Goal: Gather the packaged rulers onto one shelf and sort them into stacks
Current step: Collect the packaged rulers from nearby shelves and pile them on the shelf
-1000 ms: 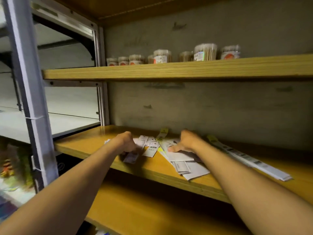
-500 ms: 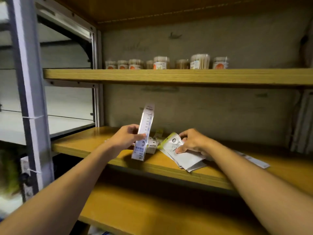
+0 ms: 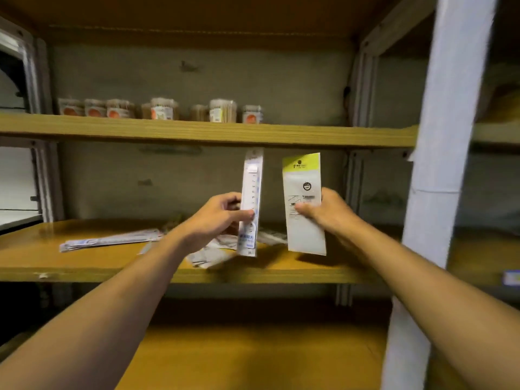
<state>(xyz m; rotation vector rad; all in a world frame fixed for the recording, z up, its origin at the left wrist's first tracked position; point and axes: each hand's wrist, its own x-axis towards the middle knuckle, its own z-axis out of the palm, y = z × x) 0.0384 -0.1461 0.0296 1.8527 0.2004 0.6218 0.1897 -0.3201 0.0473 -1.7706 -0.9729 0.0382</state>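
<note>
My left hand point(image 3: 218, 216) grips a narrow white and blue packaged ruler point(image 3: 251, 190), held upright above the middle wooden shelf point(image 3: 84, 263). My right hand point(image 3: 327, 211) grips a wider white pack with a yellow-green top point(image 3: 302, 187), also upright, just to the right of the narrow one. Below and behind my hands, a loose pile of packs point(image 3: 213, 254) lies on the shelf. A long flat bunch of packaged rulers point(image 3: 109, 240) lies to the left on the same shelf.
Several small clear jars point(image 3: 160, 109) stand in a row on the upper shelf point(image 3: 197, 133). A white metal upright point(image 3: 439, 192) stands close on the right. A lower wooden shelf point(image 3: 253, 358) runs beneath my forearms. Grey wall backs the shelves.
Both hands have lifted off the shelf, each raising a pack upright. The view has swung to the right, so the right post now shows and the long rulers lie on the left.
</note>
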